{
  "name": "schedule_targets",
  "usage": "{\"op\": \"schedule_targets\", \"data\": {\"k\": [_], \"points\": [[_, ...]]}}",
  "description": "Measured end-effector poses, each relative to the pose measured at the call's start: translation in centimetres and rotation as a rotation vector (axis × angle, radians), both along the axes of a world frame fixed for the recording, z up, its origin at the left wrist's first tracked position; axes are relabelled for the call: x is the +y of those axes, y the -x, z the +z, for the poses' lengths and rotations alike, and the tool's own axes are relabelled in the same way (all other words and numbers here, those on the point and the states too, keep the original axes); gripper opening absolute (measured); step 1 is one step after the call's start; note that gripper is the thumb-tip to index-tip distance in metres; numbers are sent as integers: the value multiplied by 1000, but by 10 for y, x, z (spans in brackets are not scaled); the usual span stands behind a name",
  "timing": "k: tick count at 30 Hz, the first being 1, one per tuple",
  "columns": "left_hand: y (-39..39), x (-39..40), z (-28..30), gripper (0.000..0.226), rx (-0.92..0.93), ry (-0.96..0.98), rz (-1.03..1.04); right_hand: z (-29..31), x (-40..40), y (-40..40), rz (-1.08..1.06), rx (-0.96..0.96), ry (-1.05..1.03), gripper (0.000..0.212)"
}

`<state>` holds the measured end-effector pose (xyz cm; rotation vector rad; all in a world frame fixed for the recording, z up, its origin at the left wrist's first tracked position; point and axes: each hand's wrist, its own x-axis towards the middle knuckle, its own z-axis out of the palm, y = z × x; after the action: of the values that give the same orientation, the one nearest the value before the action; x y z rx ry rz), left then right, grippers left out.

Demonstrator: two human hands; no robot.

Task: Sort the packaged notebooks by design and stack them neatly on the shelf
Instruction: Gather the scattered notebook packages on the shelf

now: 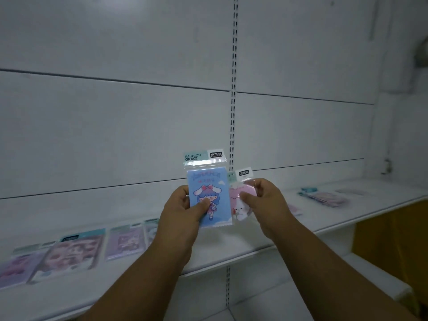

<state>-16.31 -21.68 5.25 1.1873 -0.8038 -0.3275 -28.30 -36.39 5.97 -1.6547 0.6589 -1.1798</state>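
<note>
My left hand [185, 212] holds up a blue packaged notebook [206, 188] with a bunny-eared girl on it, thumb across the front. Beside it, my right hand [264, 202] grips a pink packaged notebook [240, 205] with a white animal, partly tucked behind the blue one. Both are held above the white shelf [231, 249]. On the shelf at the left lie a purple notebook [125, 242], a pinkish one [69, 256] and another purple one [14, 267]. A small stack of pink notebooks [324, 196] lies at the right.
The white back panel [115, 123] has a slotted upright [232, 100] down the middle. A lower shelf [370, 269] shows under my right arm. A yellow-brown surface [393, 232] is at the far right below the shelf edge.
</note>
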Motion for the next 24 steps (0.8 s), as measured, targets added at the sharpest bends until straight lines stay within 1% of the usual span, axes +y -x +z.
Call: {"op": "schedule_targets", "data": {"k": [7, 11, 14, 17, 22, 24], "points": [[125, -119, -13, 17, 84, 29, -149, 8, -90, 139, -118, 25, 56, 18], [169, -175, -19, 16, 83, 37, -161, 10, -148, 189, -138, 48, 71, 18], [173, -203, -18, 15, 92, 17, -96, 6, -185, 198, -163, 68, 76, 18], [160, -223, -12, 14, 121, -7, -20, 7, -215, 193, -177, 69, 77, 21], [125, -258, -10, 17, 75, -77, 54, 5, -252, 166, -136, 54, 68, 23], [108, -273, -11, 15, 90, -105, 103, 6, -265, 151, -128, 58, 76, 23]]}}
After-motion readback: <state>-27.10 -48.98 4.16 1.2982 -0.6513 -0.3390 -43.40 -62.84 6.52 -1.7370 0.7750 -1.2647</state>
